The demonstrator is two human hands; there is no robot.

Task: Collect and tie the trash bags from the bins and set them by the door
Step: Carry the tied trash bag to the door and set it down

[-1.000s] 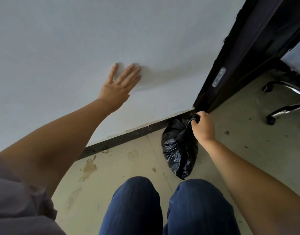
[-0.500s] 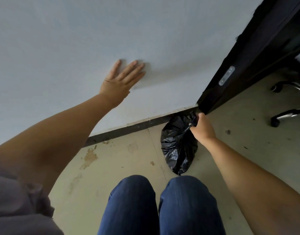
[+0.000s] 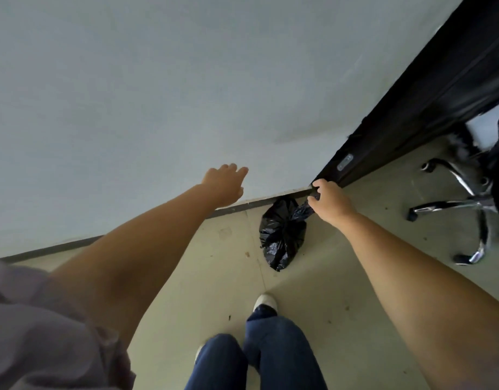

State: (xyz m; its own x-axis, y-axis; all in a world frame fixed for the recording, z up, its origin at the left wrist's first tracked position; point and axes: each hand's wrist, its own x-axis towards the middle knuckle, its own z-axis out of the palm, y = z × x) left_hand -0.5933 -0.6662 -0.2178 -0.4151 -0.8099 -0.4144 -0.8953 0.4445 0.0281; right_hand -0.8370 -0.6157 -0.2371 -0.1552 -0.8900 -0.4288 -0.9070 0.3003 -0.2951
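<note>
Risen from a crouch since a second ago: right hand (image 3: 331,204) still pinching the neck of the black trash bag (image 3: 282,237), bag on the floor at the wall's foot beside the door frame (image 3: 411,108); left hand (image 3: 224,185) flat, fingers straight, off the wall (image 3: 158,94). Drop-off seemingly near done.

Single head-worn wide-angle view, looking forward and steeply down from standing height.

The lens faces a pale wall (image 3: 158,94) that fills the upper left and centre of the frame, and the floor (image 3: 313,305) below it. Both forearms reach away from the lower corners toward mid-frame, so the left hand (image 3: 224,185) and right hand (image 3: 328,201) sit at arm's length. The wearer's legs (image 3: 254,358) show at the bottom edge, directly beneath the lens. Straight edges such as the dark door frame (image 3: 428,88) at upper right slant with the wide-angle lens. There is no second view to overlap with.
</note>
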